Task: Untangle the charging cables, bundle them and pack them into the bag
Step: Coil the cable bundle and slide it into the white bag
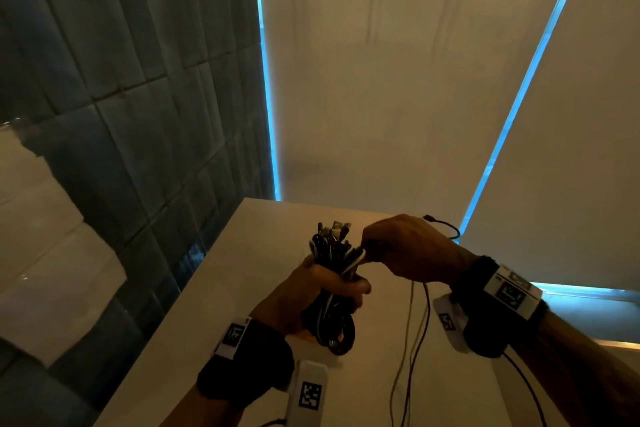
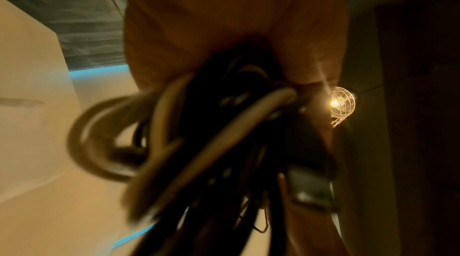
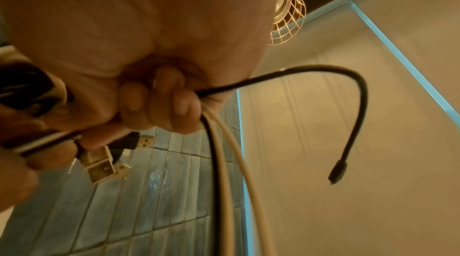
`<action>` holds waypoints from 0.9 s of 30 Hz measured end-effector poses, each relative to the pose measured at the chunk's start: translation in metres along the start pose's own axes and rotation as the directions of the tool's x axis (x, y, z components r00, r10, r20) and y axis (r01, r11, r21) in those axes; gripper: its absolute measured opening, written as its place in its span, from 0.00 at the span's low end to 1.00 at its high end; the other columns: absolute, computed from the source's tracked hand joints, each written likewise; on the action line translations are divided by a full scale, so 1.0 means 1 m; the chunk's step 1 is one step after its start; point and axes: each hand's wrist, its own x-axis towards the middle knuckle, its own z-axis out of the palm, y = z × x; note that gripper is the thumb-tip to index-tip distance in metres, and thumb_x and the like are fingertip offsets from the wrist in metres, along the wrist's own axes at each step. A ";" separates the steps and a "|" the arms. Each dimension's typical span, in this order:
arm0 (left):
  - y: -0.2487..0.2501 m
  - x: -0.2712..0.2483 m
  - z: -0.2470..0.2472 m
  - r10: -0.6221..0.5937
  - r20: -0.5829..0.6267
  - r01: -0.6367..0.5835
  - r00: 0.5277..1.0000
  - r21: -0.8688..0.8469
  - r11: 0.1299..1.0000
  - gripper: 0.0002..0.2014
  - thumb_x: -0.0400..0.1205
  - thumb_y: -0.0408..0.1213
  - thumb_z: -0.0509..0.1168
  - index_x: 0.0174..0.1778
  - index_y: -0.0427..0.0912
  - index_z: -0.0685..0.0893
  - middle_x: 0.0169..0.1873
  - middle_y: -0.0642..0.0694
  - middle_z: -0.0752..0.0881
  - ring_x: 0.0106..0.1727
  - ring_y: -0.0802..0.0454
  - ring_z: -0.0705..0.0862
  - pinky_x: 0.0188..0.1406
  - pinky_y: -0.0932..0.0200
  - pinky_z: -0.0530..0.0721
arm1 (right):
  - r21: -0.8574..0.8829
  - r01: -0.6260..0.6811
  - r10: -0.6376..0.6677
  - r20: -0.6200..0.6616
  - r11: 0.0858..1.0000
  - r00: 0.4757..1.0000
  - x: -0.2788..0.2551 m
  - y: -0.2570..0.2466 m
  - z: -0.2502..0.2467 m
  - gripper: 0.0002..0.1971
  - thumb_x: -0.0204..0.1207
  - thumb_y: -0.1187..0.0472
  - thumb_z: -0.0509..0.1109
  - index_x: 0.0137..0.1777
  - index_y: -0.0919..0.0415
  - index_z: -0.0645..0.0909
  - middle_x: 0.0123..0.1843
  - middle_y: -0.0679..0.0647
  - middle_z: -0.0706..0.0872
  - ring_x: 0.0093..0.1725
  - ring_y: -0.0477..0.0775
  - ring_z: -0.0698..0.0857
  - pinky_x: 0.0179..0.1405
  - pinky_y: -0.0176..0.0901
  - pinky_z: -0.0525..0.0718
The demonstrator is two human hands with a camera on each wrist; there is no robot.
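No words, brands or numbers can be read. The wrist bands [image 1: 512, 291] behind each grip carry only black-and-white square code markers, and their patterns spell out no letters or digits.

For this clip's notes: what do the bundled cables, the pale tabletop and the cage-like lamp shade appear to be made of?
Bundle of black and white charging cables gripped by the left hand: likely rubbery plastic sheathing, smooth with a slight sheen; plugs show metal ends.
Pale tabletop: smooth, matte, uniform, probably laminate or painted board; unclear.
Cage-shaped lamp shade: thin crossing wires, seemingly metal, pale finish.
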 end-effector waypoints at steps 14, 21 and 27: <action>0.000 -0.012 -0.017 -0.032 0.017 0.032 0.999 0.014 0.999 0.08 0.65 0.31 0.75 0.34 0.41 0.82 0.29 0.41 0.73 0.24 0.51 0.74 0.28 0.60 0.78 | 0.116 -0.377 0.387 -0.084 0.919 0.918 -0.012 0.052 -0.016 0.30 0.80 0.42 0.60 0.19 0.56 0.61 0.18 0.48 0.65 0.21 0.51 0.64 0.26 0.40 0.64; -0.001 -0.013 -0.020 -0.001 0.056 0.001 0.998 -0.016 1.000 0.10 0.66 0.27 0.72 0.30 0.42 0.77 0.26 0.44 0.69 0.22 0.53 0.69 0.25 0.61 0.73 | 0.324 -0.225 0.285 -0.151 0.919 0.947 -0.012 0.032 -0.036 0.18 0.74 0.43 0.65 0.54 0.52 0.89 0.55 0.42 0.87 0.56 0.36 0.82 0.54 0.24 0.72; 0.006 -0.011 -0.023 0.006 0.092 -0.003 0.996 -0.029 1.000 0.11 0.70 0.22 0.66 0.28 0.42 0.78 0.22 0.49 0.74 0.20 0.55 0.71 0.27 0.59 0.72 | 0.506 -0.203 0.054 0.294 0.838 0.954 -0.001 0.007 0.017 0.26 0.72 0.32 0.66 0.54 0.52 0.88 0.53 0.52 0.90 0.50 0.52 0.86 0.54 0.51 0.81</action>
